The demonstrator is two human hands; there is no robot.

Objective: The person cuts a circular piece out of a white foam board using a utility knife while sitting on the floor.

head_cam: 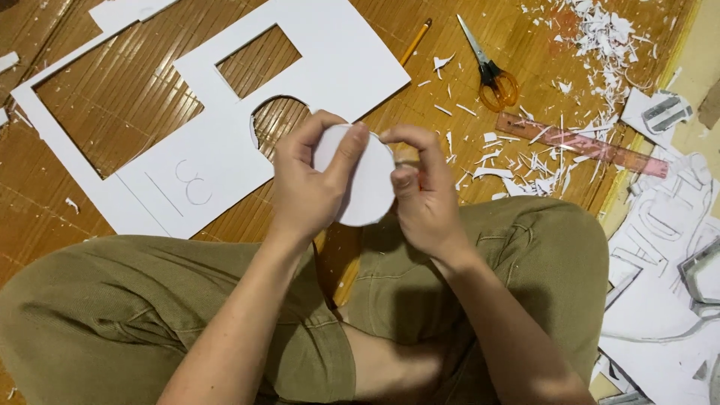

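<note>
I hold a white round disc (367,184) of card between both hands above my crossed legs. My left hand (307,184) grips its left edge, thumb over the face. My right hand (424,195) pinches the disc's right and top edge with its fingertips. Something small and yellowish shows between my right fingers; I cannot tell what it is.
A large white card sheet (225,112) with cut-out holes lies on the bamboo mat (127,97) ahead. A pencil (415,43), orange-handled scissors (487,71), a pink ruler (581,144) and several paper scraps (600,37) lie at the upper right. Drawn paper pieces (667,262) lie at right.
</note>
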